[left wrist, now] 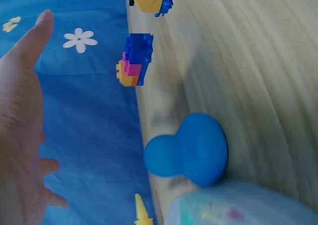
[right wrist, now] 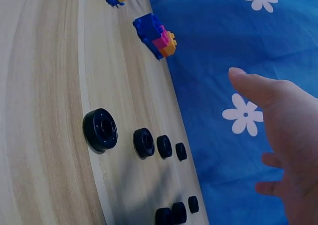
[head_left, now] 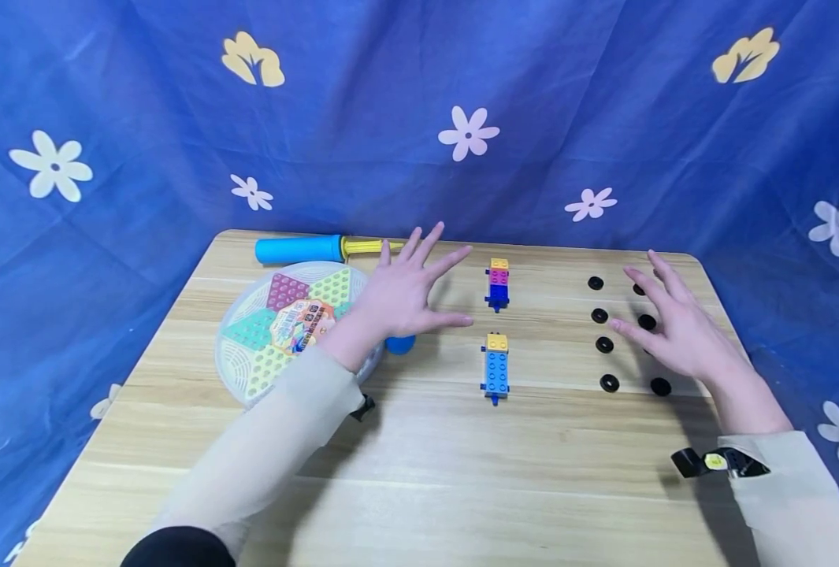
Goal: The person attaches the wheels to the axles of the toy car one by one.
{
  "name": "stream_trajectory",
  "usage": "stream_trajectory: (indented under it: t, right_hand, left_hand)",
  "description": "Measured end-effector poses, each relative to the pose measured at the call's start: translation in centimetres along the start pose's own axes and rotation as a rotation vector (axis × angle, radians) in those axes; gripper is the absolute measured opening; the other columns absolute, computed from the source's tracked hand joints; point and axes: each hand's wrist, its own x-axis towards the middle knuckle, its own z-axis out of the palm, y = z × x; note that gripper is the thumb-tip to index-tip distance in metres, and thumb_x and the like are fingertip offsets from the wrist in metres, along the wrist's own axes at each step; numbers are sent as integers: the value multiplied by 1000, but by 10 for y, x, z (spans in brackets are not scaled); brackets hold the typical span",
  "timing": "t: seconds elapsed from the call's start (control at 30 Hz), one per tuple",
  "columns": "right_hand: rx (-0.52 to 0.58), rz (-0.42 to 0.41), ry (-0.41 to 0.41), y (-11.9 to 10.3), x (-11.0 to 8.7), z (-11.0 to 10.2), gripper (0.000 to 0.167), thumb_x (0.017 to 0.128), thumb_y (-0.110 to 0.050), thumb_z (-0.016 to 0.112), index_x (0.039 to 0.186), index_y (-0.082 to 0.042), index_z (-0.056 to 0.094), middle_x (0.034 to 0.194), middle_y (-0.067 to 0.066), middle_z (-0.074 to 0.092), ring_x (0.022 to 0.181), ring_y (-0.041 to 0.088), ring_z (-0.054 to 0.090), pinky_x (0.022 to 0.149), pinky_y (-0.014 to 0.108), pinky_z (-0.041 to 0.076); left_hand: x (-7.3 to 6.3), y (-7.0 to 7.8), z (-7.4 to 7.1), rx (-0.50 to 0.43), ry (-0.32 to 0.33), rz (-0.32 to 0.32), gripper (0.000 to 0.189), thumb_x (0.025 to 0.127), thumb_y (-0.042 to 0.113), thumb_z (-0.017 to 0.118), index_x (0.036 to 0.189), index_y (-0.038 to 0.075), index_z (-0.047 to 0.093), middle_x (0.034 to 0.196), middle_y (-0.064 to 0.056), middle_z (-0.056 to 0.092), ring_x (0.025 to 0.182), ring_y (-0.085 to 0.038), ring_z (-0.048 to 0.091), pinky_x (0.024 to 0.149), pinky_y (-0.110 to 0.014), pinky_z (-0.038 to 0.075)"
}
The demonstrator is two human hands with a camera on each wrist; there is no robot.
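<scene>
My left hand (head_left: 406, 293) hovers with its fingers spread, above the right edge of a round Chinese checkers board (head_left: 238, 374), holding nothing. Over to the right, my right hand (head_left: 681, 335) hangs above several black toy wheels (head_left: 609, 383), fingers apart and nothing held. Between the hands stand two toy-brick vehicle bodies with no wheels on them. The far one (head_left: 499, 285) is yellow, pink and dark blue; the near one (head_left: 495, 373) is yellow and light blue. Some wheels are partly hidden by the right hand in the head view.
A blue hand pump (head_left: 300, 250) with a yellow nozzle lies along the back edge, behind the board. Beside the board sits a rounded blue object (left wrist: 202, 148), partly covered by the left hand in the head view. A blue flowered cloth (head_left: 362, 118) hangs behind the table.
</scene>
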Motion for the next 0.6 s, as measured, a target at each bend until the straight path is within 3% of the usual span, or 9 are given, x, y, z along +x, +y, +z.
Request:
stream_trajectory:
  t: [0.17, 0.4, 0.6]
  right_hand:
    - [67, 2, -1, 8, 6, 6, 83, 97, -34, 80, 166, -18, 37, 176, 11, 10, 150, 54, 28, 108, 81, 29]
    - [97, 4, -11, 19, 11, 13, 78, 96, -32, 81, 162, -15, 43, 172, 16, 24, 147, 58, 30, 110, 81, 26]
    - [166, -17, -5, 30, 20, 23, 71, 95, -21, 83, 156, -7, 51, 162, 23, 38, 140, 52, 44, 106, 71, 42]
  left_hand:
    - [16, 3, 11, -18, -43, -3, 108, 79, 97, 52, 168, 44, 21, 178, -2, 1, 159, -41, 15, 118, -77, 16]
    - [34, 9, 26, -76, -117, 24, 104, 83, 91, 56, 168, 44, 21, 178, -2, 0, 160, -38, 15, 119, -74, 21]
    - [48, 14, 39, -199, -176, 34, 98, 86, 85, 62, 167, 47, 23, 177, 3, -3, 160, -34, 17, 124, -64, 22]
